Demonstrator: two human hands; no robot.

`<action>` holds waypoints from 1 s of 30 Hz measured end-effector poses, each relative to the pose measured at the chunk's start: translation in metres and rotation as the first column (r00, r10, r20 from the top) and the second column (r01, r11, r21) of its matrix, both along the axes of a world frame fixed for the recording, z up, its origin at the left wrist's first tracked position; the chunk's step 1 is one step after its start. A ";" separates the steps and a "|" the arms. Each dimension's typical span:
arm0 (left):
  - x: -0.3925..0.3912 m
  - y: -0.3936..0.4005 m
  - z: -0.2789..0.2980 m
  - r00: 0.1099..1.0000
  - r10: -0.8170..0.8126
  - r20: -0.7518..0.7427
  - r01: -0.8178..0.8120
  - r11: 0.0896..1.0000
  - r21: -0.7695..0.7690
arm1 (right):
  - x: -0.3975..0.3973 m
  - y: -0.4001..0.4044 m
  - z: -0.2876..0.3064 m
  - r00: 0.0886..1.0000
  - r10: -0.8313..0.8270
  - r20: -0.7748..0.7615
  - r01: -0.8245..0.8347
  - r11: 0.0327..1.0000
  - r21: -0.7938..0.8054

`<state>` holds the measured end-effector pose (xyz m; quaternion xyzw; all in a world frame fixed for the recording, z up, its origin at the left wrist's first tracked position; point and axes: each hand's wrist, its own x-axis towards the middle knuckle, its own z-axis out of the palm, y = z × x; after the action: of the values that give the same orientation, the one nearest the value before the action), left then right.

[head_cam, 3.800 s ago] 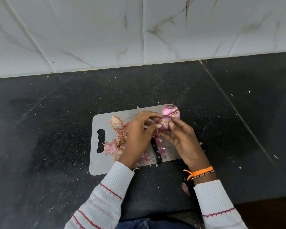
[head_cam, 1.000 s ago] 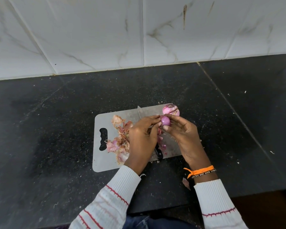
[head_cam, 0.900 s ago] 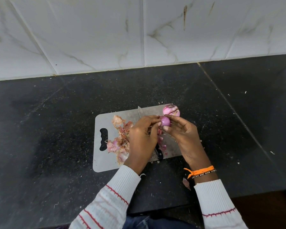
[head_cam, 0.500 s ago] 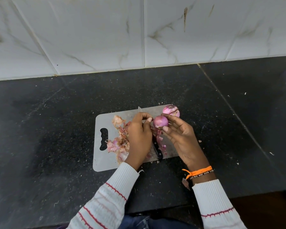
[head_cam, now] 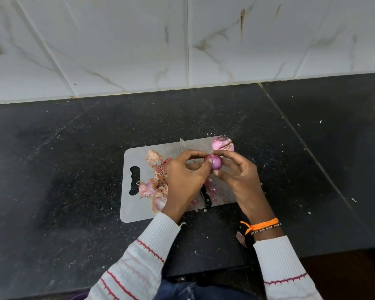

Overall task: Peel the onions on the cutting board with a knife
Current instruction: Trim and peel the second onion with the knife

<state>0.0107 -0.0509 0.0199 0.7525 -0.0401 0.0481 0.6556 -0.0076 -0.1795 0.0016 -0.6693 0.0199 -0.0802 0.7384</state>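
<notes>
Two hands meet over the cutting board [head_cam: 139, 213] on the desk: right hand [head_cam: 240, 178] pinches the small onion [head_cam: 214, 162], left hand [head_cam: 184, 178] curls its fingers against it. Since a second ago its last skin is gone, so it looks peeled. The knife [head_cam: 206, 198] lies unused beneath; farther back waits another onion [head_cam: 222, 144].
</notes>
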 end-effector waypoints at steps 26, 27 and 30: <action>0.000 0.000 -0.007 0.997 0.067 0.050 -0.066 0.998 -0.025 | 0.003 0.005 -0.003 0.999 -0.025 0.020 0.025 1.000 0.002; 0.001 0.000 -0.008 0.996 0.071 0.057 -0.070 0.997 -0.017 | 0.003 0.006 -0.003 1.000 -0.021 0.022 0.021 1.000 -0.008; 0.005 0.001 -0.010 0.996 0.079 0.045 -0.078 0.997 -0.020 | 0.004 0.007 -0.002 0.999 -0.018 0.032 0.019 0.999 -0.041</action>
<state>0.0152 -0.0498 0.0103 0.7463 -0.0250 0.0912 0.6589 -0.0041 -0.1730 -0.0001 -0.6828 0.0127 -0.0981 0.7239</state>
